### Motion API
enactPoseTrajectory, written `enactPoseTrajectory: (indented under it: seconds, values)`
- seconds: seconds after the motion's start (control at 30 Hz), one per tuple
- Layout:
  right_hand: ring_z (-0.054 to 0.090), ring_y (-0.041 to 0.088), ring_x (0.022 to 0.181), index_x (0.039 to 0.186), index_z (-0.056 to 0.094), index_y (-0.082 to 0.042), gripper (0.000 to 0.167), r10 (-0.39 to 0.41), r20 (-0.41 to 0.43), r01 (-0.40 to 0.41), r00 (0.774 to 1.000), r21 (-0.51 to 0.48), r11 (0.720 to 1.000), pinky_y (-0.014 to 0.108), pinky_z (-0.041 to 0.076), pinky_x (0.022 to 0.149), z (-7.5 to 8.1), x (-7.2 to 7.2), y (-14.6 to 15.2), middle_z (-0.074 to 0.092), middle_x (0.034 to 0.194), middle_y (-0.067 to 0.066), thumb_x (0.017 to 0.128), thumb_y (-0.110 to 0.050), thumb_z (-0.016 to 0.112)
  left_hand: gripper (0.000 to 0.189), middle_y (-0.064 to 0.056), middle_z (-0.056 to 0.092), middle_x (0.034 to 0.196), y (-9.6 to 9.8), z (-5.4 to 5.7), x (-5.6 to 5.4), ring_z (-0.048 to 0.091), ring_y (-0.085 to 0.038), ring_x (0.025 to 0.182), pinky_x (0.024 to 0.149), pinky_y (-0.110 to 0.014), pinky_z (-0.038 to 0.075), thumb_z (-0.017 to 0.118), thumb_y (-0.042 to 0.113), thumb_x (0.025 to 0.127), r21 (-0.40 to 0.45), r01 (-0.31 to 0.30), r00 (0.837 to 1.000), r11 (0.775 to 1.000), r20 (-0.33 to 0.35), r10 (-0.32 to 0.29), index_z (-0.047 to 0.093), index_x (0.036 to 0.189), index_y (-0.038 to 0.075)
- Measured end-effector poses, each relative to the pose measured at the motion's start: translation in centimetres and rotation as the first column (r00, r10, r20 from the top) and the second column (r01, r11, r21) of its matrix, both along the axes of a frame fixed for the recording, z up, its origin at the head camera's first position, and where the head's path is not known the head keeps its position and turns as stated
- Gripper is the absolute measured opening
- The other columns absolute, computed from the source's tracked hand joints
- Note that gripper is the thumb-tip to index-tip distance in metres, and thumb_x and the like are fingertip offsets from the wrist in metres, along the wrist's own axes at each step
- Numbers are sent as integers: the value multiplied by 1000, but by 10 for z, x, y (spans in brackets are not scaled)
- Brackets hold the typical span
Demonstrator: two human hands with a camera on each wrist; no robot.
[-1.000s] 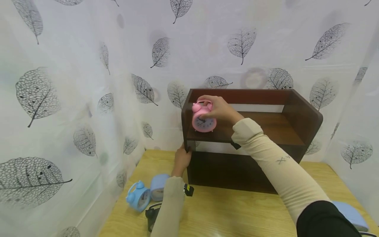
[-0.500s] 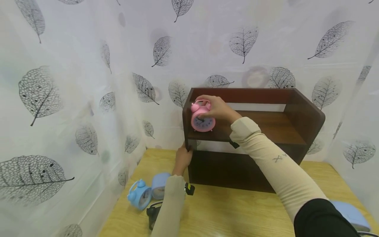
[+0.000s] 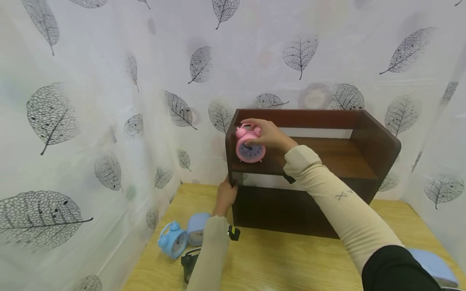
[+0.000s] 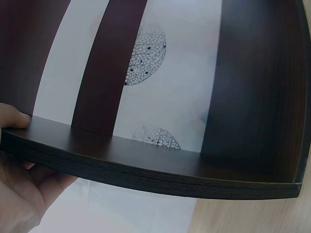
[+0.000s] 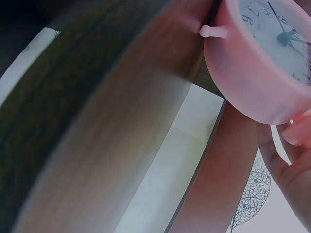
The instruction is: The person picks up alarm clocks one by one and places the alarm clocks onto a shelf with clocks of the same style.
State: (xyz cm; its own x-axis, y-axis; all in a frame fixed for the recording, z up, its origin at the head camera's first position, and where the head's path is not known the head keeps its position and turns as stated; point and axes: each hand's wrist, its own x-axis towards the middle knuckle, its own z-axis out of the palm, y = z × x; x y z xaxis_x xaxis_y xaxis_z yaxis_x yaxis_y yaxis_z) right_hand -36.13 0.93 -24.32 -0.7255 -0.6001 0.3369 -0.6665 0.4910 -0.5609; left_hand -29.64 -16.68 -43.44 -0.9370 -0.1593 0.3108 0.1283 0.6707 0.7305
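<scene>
Pink alarm clock (image 3: 250, 152), dial outward, at the left end of the dark wooden shelf's (image 3: 327, 155) upper level, feet close to the board, contact unclear from here; right hand (image 3: 268, 134) grips it from above around the bells. Left hand (image 3: 225, 197) lower down, pinching the shelf's left side panel between thumb and fingers. Nearer on the yellow table (image 3: 284, 258), beside the left forearm: round blue clock (image 3: 172, 241), boxy blue clock (image 3: 197, 226), black object (image 3: 187, 264) partly sleeve-hidden.

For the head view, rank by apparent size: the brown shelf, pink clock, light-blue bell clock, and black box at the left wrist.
1. Brown shelf
2. Pink clock and light-blue bell clock, too alike to rank
3. Black box at the left wrist
</scene>
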Motion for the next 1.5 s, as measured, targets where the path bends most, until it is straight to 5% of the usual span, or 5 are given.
enactPoseTrajectory:
  seconds: [0.23, 0.4, 0.77, 1.17, 1.5]
  values:
    - [49, 31, 121, 146, 34, -17, 83, 12, -1, -12, 1000, -9, 1000, 46, 45, 94, 0, 2, 4, 50, 134, 17, 75, -17, 79, 44, -29, 66, 106, 1, -1, 0, 64, -43, 97, 80, -54, 49, 48, 22, 93, 3, -2, 1000, 1000, 5, 2, 49, 132, 3]
    - [45, 34, 126, 149, 22, -18, 97, 0, 95, 5, 995, -44, 999, 49, 42, 99, -4, 2, 12, 41, 140, 19, 72, -9, 80, 43, -29, 66, 107, 1, -2, -1, 63, -44, 99, 81, -54, 49, 49, 23, 93, 0, -7, 1000, 1000, -9, 7, 50, 132, 5]
    - [56, 24, 101, 127, 47, -8, 65, 25, 110, -14, 994, -103, 995, 38, 48, 86, -16, -2, 16, 60, 113, 13, 72, -16, 81, 38, -29, 66, 104, 0, -2, 0, 63, -45, 98, 80, -55, 48, 48, 24, 94, -12, -6, 1000, 1000, -27, 5, 54, 126, 3]
    - [55, 24, 106, 130, 45, -11, 68, -3, 162, 17, 987, -86, 996, 43, 48, 91, -16, -5, 13, 58, 119, 12, 72, -17, 81, 37, -29, 66, 107, 1, -2, -2, 62, -45, 100, 82, -55, 48, 47, 24, 94, -22, -14, 1000, 1000, -15, 14, 54, 125, 3]
    - [54, 27, 110, 131, 43, -8, 66, -20, 121, 24, 992, -31, 999, 45, 45, 95, -11, -7, 13, 56, 122, 13, 75, -15, 78, 38, -29, 66, 105, 0, -4, -2, 63, -45, 98, 79, -55, 48, 48, 22, 93, -1, -11, 999, 1000, -34, 11, 54, 126, 4]
